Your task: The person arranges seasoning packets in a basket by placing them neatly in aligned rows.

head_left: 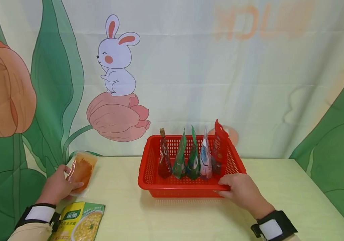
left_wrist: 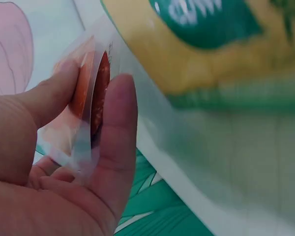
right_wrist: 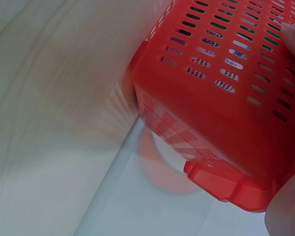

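At the left of the table my left hand [head_left: 58,184] pinches a clear packet of orange-red powder [head_left: 82,171] between thumb and fingers. The left wrist view shows the thumb on one face of the packet [left_wrist: 83,98] and fingers on the other. My right hand [head_left: 242,192] grips the front right rim of a red plastic basket [head_left: 187,192]. Inside the basket, several slim packages stand upright in a row: a dark red pouch [head_left: 164,160], a green pouch [head_left: 180,164], a darker green one [head_left: 193,164], a white-and-blue one [head_left: 205,160] and a red one [head_left: 219,150].
A yellow-green food packet with a corn picture [head_left: 79,222] lies flat near the left front, just below my left hand. Behind the table [head_left: 123,207] hangs a printed curtain [head_left: 190,83] with a rabbit and tulips.
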A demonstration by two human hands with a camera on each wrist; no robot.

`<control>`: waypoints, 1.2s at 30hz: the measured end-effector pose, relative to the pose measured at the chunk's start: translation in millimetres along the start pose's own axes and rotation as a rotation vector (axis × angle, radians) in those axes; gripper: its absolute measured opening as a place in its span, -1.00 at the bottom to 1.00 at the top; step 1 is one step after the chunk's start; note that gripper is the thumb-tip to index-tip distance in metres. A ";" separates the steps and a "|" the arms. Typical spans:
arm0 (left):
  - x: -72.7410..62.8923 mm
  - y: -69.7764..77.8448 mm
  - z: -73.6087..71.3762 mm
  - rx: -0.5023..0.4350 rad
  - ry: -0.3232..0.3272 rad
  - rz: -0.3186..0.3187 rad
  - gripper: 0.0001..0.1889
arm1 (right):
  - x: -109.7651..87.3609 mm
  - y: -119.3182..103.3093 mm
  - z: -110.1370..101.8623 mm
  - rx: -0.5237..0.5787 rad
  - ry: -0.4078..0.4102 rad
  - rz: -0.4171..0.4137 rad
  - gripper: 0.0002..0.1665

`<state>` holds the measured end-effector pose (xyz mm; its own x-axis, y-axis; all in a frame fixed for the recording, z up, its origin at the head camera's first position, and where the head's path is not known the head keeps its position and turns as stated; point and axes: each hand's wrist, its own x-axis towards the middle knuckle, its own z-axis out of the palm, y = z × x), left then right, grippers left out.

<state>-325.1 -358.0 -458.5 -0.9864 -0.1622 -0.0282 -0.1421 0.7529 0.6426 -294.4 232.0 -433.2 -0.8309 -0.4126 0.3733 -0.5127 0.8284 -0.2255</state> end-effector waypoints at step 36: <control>-61.7 115.6 35.1 -0.573 -0.072 0.111 -0.33 | -0.1 -2.5 -1.1 0.004 0.012 0.026 -0.74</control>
<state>-283.6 -238.7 -409.3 -0.9988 -0.0432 0.0241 0.0103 0.2952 0.9554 -292.7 230.3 -431.7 -0.8414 -0.3862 0.3781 -0.4918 0.8372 -0.2394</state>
